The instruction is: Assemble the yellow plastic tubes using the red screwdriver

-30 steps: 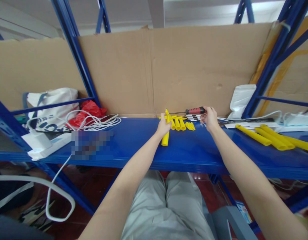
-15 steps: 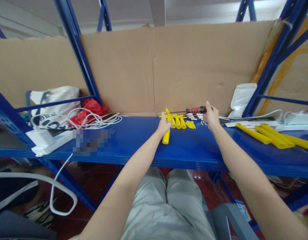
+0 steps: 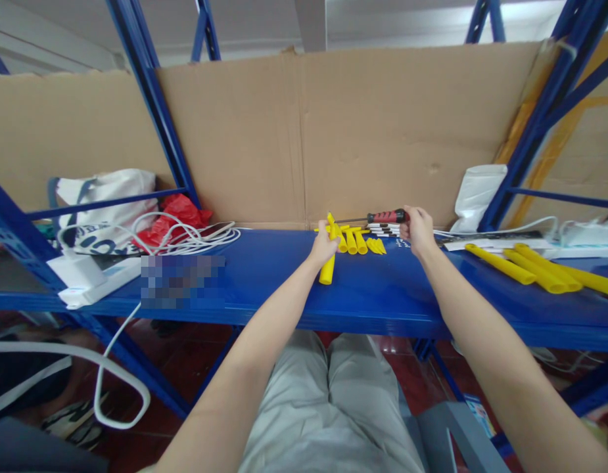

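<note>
My left hand is closed around a yellow tube piece, which stands tilted above the blue shelf. My right hand grips the end of a red and black screwdriver. The screwdriver lies level, its thin shaft reaching left to the top of the held yellow piece; the exact contact is too small to make out. Just right of my left hand, several yellow T-shaped pieces and small yellow offcuts rest on the shelf. Behind them is a stack of white and dark sticks.
Long yellow tubes lie on the right. A white pouch leans at the back right. To the left are a white bag, a red plastic bag, coiled white cables and a power strip. Cardboard stands behind.
The fingers of my right hand have shifted slightly at the handle's end, with the raised finger now lower. My left hand and the yellow piece look almost unchanged.
</note>
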A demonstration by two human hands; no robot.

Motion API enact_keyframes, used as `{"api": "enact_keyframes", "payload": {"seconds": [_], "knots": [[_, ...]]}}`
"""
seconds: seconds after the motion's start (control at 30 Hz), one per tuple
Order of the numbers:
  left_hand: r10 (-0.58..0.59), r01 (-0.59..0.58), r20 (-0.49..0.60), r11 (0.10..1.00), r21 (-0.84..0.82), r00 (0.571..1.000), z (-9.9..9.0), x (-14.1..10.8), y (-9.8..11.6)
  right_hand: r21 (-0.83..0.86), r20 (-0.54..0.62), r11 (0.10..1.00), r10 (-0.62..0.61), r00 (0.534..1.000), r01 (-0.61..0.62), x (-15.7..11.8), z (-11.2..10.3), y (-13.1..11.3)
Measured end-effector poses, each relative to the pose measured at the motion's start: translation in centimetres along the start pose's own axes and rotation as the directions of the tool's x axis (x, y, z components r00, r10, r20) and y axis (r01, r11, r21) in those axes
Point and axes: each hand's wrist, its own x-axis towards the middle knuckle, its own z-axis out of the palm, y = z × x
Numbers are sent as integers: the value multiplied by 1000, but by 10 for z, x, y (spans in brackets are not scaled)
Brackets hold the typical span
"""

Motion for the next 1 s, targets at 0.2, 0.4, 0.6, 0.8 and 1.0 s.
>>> {"api": "enact_keyframes", "payload": {"seconds": [0.2, 0.4, 0.6, 0.8, 1.0], "knots": [[-11, 11, 7, 1000, 5, 1000, 0, -1, 1, -31, -43, 998, -47, 998, 45, 4, -2, 5], [-2, 2, 15, 1000, 5, 1000, 0, -1, 0, -10, -58, 998, -60, 996, 60, 4, -1, 6], [-14, 14, 9, 999, 32, 1000, 1, -1, 0, -35, -49, 997, -67, 997, 65, 2, 0, 6], [-8, 8, 22, 1000, 16, 1000, 1, -1, -1, 11, -13, 1000, 1, 1000, -1, 3, -2, 4], [-44, 44, 16, 999, 28, 999, 1, 1, -5, -30, -14, 999, -27, 1000, 27, 3, -3, 6]]}}
